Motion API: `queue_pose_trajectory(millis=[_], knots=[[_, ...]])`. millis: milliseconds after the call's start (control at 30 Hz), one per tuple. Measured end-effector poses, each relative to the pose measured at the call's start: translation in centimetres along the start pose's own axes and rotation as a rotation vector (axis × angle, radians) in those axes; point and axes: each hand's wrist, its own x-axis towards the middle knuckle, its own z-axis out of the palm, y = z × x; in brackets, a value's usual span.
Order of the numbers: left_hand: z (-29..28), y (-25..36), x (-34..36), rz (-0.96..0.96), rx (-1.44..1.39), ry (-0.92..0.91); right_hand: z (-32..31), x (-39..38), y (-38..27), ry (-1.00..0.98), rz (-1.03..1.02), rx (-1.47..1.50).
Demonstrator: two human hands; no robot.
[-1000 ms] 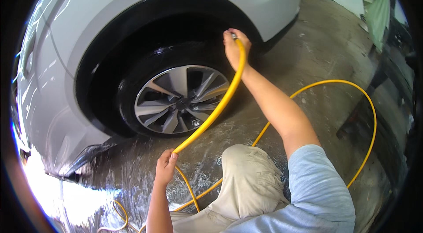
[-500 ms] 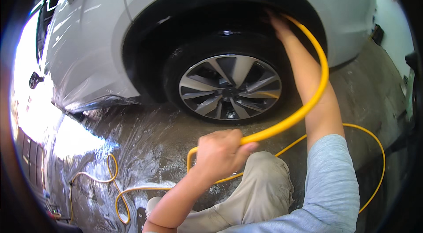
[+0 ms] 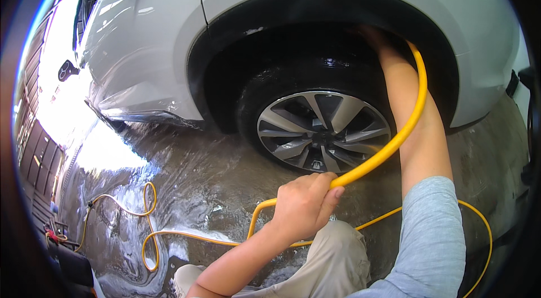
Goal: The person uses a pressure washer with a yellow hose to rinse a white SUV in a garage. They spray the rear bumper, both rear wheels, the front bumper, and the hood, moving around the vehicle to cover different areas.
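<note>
My left hand [image 3: 307, 205] is closed around a yellow hose [image 3: 389, 151], in front of the lower part of the wheel. From that grip the hose bends up beside my right forearm and disappears into the dark wheel arch [image 3: 332, 2]. My right hand [image 3: 375, 38] reaches in above the tyre [image 3: 293, 75], deep in shadow. Its fingers are hidden, so what they hold does not show. Beneath the arch stands the car's wheel, with a wet black tyre and a silver and black spoked rim [image 3: 324, 137].
The white car's body [image 3: 152, 55] rises around the wheel. More hose loops [image 3: 149, 216] lie on the wet, foamy floor [image 3: 186, 157] at the left, and another curve of it runs at the right. My bent knee in beige trousers [image 3: 332, 258] is below my hands.
The view has shifted, so the car and wheel sit further right and lower. My right hand is further into the shadow of the arch. My left hand keeps its grip on the hose.
</note>
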Motion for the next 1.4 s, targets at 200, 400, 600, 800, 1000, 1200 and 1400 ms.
queue_pose_trajectory(millis=[200, 400, 600, 800, 1000, 1200, 1400], knots=[[-0.4, -2.9, 0.8, -0.079, 0.061, 0.141, 3.8, 3.3, -0.1, -0.016, -0.075, 0.011], [0.2, -4.2, 0.8, -0.183, 0.027, 0.110, 5.6, 4.6, -0.3, -0.014, -0.118, -0.022], [1.0, -4.5, 0.1, -0.227, -0.013, 0.034, 6.0, 4.3, -0.1, -0.010, -0.149, -0.039], [1.3, -4.1, -0.4, -0.252, -0.011, -0.015, 5.9, 3.9, -0.1, -0.001, -0.153, -0.047], [1.4, -3.5, -0.3, -0.226, -0.003, -0.007, 5.8, 3.7, -0.4, -0.020, -0.141, -0.073], [2.0, -2.7, -0.7, -0.230, -0.004, -0.059, 5.7, 3.6, -0.7, -0.030, -0.122, -0.092], [1.1, -2.5, -1.1, -0.211, 0.006, 0.029, 6.8, 3.8, -1.0, -0.034, -0.134, -0.103]])
